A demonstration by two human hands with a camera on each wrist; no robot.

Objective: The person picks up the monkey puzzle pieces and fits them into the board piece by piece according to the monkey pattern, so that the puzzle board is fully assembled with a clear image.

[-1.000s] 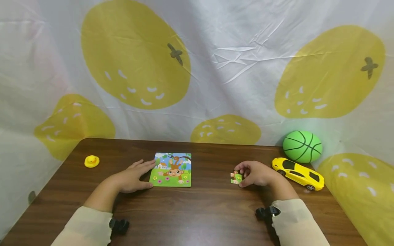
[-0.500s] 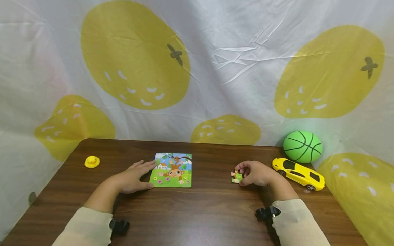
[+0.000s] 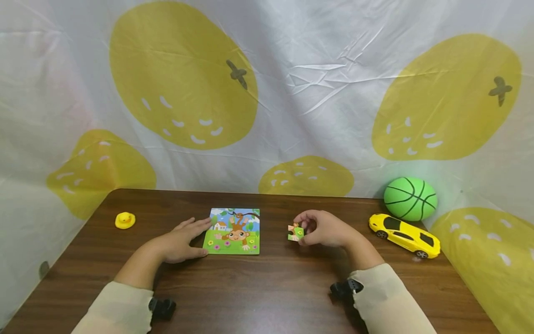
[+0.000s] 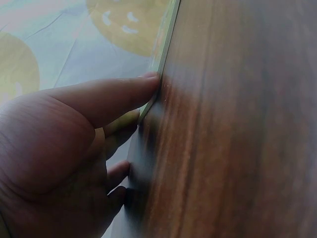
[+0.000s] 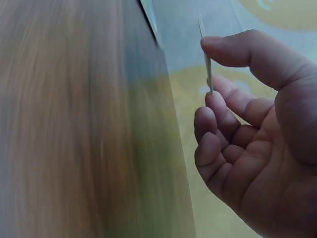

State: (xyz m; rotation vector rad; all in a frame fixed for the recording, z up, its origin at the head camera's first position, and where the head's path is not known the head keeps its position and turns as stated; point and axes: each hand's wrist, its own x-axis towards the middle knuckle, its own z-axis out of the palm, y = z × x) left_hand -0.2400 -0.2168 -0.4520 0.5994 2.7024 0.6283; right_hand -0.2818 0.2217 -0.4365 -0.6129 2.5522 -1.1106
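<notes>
A square picture puzzle (image 3: 233, 243) with an upside-down cartoon monkey lies flat near the table's middle. My left hand (image 3: 177, 242) rests at its left side, thumb and fingertips touching the edge. The left wrist view shows the thumb (image 4: 109, 96) against the puzzle's thin edge (image 4: 163, 49). To the right of the puzzle, my right hand (image 3: 323, 228) pinches a small puzzle piece (image 3: 297, 233) printed with green grass and a flower. Seen edge-on in the right wrist view, the piece (image 5: 207, 67) is held up off the table between thumb and fingers.
A yellow rubber duck (image 3: 124, 220) sits at the table's left. A yellow toy car (image 3: 403, 235) and a green ball (image 3: 410, 199) stand at the right. Behind the brown table (image 3: 258, 292) hangs a white curtain (image 3: 308, 111) with yellow fruit prints.
My right hand has moved left and slightly away from me with the puzzle piece, toward the picture puzzle. The left hand and the puzzle stay in place.
</notes>
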